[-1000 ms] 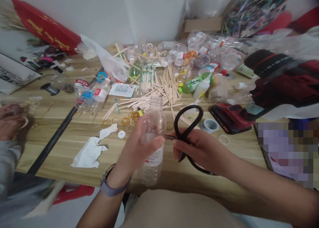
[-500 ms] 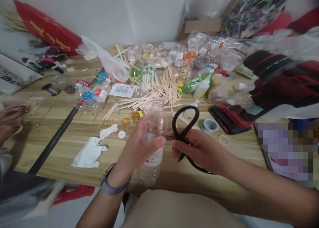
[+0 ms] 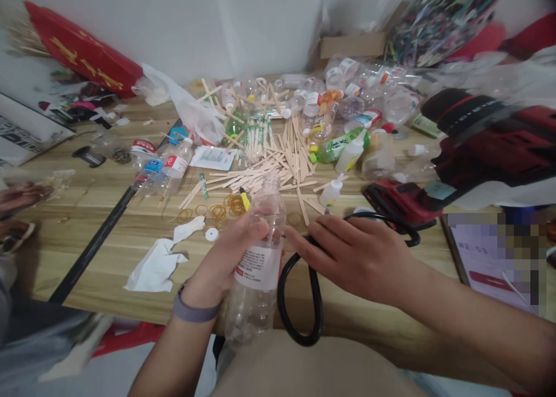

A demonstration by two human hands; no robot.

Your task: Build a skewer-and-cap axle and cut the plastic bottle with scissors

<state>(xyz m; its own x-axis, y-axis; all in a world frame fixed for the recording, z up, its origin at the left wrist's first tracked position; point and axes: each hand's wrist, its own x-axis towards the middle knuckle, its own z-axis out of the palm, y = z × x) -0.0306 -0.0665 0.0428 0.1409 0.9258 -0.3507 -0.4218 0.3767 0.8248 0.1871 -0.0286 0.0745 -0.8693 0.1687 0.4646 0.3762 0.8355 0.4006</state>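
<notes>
A clear plastic bottle with a white label stands slightly tilted at the table's near edge, its neck uncapped. My left hand is wrapped around its upper part, thumb across the front. In my right hand is a pair of black-handled scissors, one loop hanging below the hand and the other out to the right. My right index finger points at the bottle's shoulder, touching it or very near. The scissor blades are hidden behind my fingers.
Wooden sticks lie heaped beyond the bottle, with rubber bands to their left. A red-and-black power tool and a phone are at right. Several plastic bottles crowd the back. Another person's hands show at far left.
My right hand has turned over, swinging the scissor handles from upright to down and right. The bottle has come slightly nearer and left, and my left thumb has shifted on it.
</notes>
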